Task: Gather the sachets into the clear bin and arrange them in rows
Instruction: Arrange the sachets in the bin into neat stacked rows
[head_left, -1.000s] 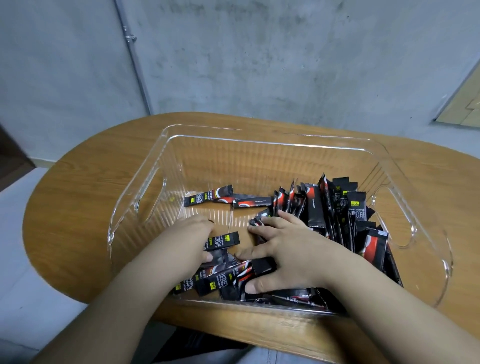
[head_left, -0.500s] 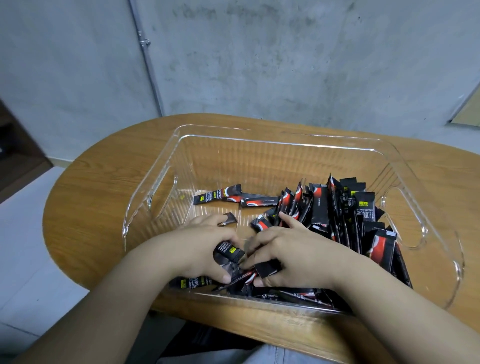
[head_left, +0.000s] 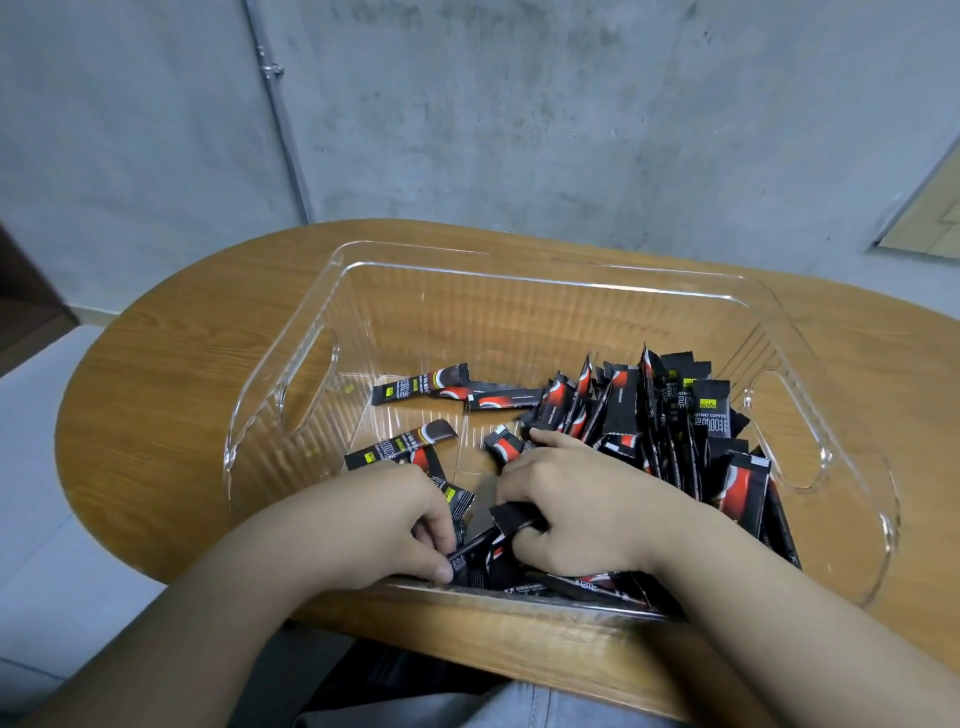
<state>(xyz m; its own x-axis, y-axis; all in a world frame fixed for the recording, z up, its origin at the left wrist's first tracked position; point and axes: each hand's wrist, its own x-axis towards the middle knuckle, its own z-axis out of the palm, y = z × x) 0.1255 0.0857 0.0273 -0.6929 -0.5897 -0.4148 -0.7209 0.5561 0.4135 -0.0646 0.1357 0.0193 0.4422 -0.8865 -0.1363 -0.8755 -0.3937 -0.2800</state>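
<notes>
The clear bin (head_left: 519, 275) stands on the wooden table and holds several black-and-red sachets. A row of sachets (head_left: 670, 410) stands on edge along its right side. Loose sachets lie flat on the floor of the bin: two at the back (head_left: 421, 387) and two at the left (head_left: 400, 447). Both hands are inside the bin near its front wall. My left hand (head_left: 400, 525) pinches a bunch of sachets (head_left: 475, 564) between thumb and fingers. My right hand (head_left: 582, 506) curls its fingers round the same bunch from the right, with more sachets hidden beneath it.
The oval wooden table (head_left: 156, 395) ends just in front of the bin and curves away at the left. A grey concrete wall with a thin pipe (head_left: 280, 119) rises behind. The bin has handle cut-outs in its left and right walls.
Both hands have drawn back toward the front wall and closed together on a bunch of sachets. Two sachets at the left, covered before by my left hand, now lie in the open.
</notes>
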